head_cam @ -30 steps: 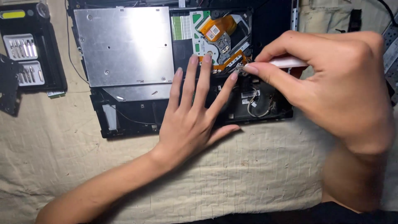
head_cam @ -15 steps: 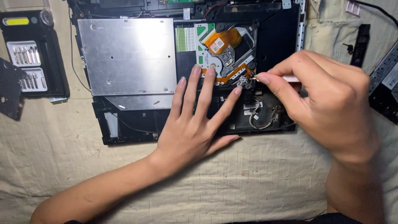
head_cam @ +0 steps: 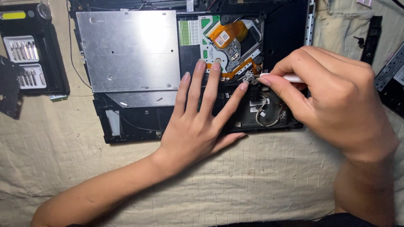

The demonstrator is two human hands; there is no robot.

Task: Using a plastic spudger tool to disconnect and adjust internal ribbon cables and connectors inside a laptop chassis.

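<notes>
Left hand (head_cam: 198, 126) flat, fingers spread, pressing on black chassis (head_cam: 277, 38) lying on beige cloth (head_cam: 252, 176). Fingertips (head_cam: 244, 86) touch just below the exposed drive mechanism (head_cam: 229, 46) with orange ribbon. Right hand (head_cam: 332, 105) curled closed around white tool (head_cam: 290, 77), tip at small metal part (head_cam: 249, 77) beside the drive. Silver cover plate (head_cam: 126, 50) left of drive. Bit case (head_cam: 29, 50) at far left on cloth.

case label (head_cam: 13, 15): yellow oblong strip, top-left on black bit case
board sticker (head_cam: 221, 37): small white square on orange flex
</notes>
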